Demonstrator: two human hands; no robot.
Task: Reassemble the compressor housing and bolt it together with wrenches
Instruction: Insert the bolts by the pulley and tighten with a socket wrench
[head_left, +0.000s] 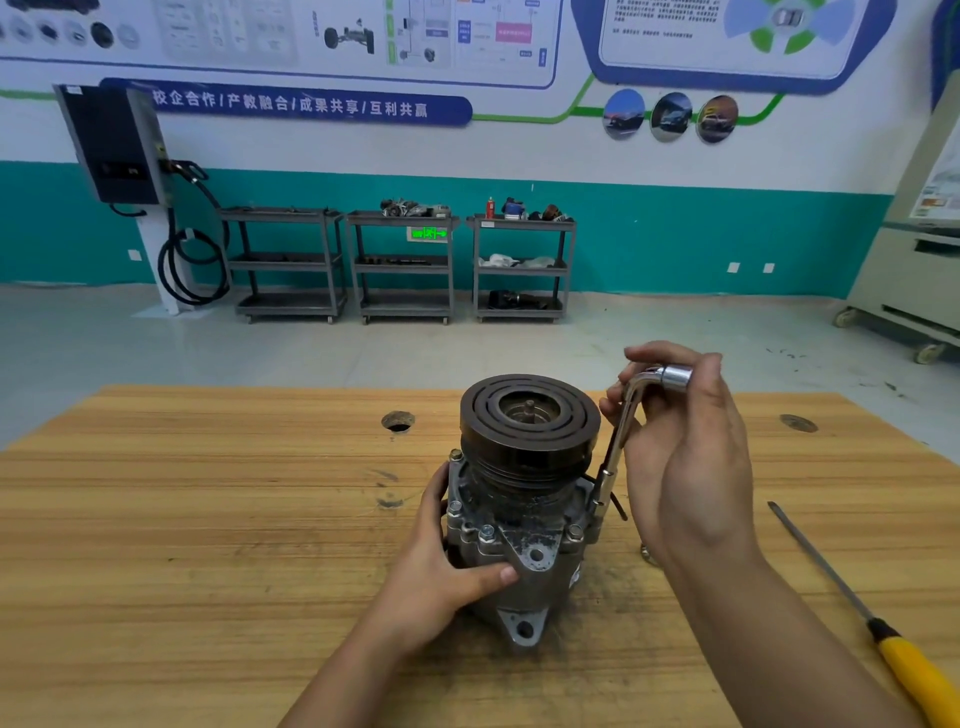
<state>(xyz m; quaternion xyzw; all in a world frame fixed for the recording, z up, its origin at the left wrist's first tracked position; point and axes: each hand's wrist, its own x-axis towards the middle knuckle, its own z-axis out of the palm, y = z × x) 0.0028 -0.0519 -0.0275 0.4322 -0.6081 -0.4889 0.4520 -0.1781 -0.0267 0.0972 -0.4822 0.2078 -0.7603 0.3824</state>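
A grey metal compressor (519, 519) stands upright on the wooden workbench (208, 519), its dark pulley (529, 415) on top. Several bolts sit around its housing flange. My left hand (441, 561) grips the housing from the left, thumb across the front. My right hand (685, 447) holds the bent top of a chrome L-shaped socket wrench (618, 447). The wrench shaft runs down to a bolt on the right side of the flange.
A screwdriver (883, 629) with a yellow handle lies on the bench at the right. Two round holes (397, 421) are set in the benchtop behind the compressor. Grey shelf carts (402, 265) stand against the far wall.
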